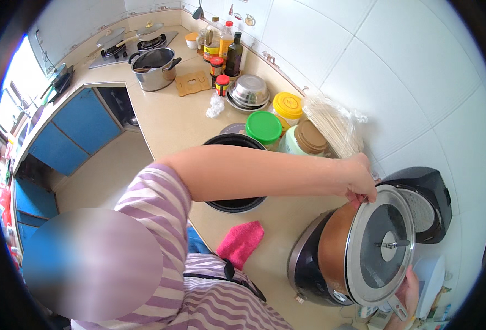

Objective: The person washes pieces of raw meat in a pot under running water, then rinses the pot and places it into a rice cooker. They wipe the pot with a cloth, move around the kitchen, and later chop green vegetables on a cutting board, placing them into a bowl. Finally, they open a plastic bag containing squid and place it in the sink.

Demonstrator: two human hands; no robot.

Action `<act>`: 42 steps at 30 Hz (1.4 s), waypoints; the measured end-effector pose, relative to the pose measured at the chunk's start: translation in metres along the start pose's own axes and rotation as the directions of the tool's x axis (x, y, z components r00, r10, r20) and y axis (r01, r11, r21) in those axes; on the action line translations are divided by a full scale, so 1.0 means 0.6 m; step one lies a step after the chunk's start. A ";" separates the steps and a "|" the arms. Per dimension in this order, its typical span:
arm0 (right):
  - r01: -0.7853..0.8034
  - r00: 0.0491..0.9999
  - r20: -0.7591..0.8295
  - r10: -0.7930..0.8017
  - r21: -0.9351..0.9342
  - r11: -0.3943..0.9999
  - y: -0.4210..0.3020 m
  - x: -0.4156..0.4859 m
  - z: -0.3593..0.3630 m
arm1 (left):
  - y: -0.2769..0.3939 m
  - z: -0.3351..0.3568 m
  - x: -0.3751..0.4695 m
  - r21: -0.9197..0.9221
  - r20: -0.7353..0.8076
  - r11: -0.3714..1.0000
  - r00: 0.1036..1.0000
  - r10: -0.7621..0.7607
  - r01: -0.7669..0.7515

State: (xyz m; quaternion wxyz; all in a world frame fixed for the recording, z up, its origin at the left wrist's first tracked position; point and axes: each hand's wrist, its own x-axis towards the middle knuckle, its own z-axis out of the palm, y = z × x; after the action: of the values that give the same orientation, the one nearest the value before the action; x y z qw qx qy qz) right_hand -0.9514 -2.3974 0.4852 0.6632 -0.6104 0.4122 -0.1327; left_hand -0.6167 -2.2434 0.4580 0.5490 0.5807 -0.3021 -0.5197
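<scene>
A round lid (381,245) with a glass centre, a wide pale rim and a metal knob stands steeply tilted above the rice cooker (309,255). Behind it bulges the brown rounded wall of a pot (333,247). My left hand (360,178), reached across the counter, grips the upper edge where lid and pot meet. Partly hidden by the lid, my right hand (408,291) holds the lower right edge, close to a slotted handle (397,307). The cooker's hinged lid (426,206) is raised against the wall. Under my left forearm sits a black-lined pot (236,205).
A pink cloth (243,243) lies near the counter's front edge. Beyond my arm are a green-lidded jar (263,127), a brown-lidded jar (311,138), bagged sticks (333,123) and steel bowls (249,90). Farther off stand bottles (233,55), a steel stockpot (154,74) and a gas hob (133,48).
</scene>
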 end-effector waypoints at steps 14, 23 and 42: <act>0.138 0.965 0.214 -0.153 0.085 0.987 -0.096 0.069 0.608 | 0.057 -0.537 -0.381 0.179 -0.295 0.969 0.931 0.217 -0.169; -0.190 0.925 0.356 0.133 0.131 0.973 0.089 0.268 1.038 | -0.178 -0.898 -0.445 0.065 -0.674 0.985 0.735 -0.075 0.160; -0.190 0.971 0.160 0.177 0.073 0.979 0.215 0.354 1.176 | -0.334 -1.056 -0.388 -0.099 -0.651 0.987 0.742 -0.161 0.127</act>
State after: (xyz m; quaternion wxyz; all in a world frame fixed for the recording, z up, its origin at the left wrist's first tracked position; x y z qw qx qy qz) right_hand -0.3609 -2.0193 0.2247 0.7286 -0.5482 0.4086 -0.0416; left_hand -0.1329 -1.7806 0.2401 0.5922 0.7342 -0.0317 -0.3305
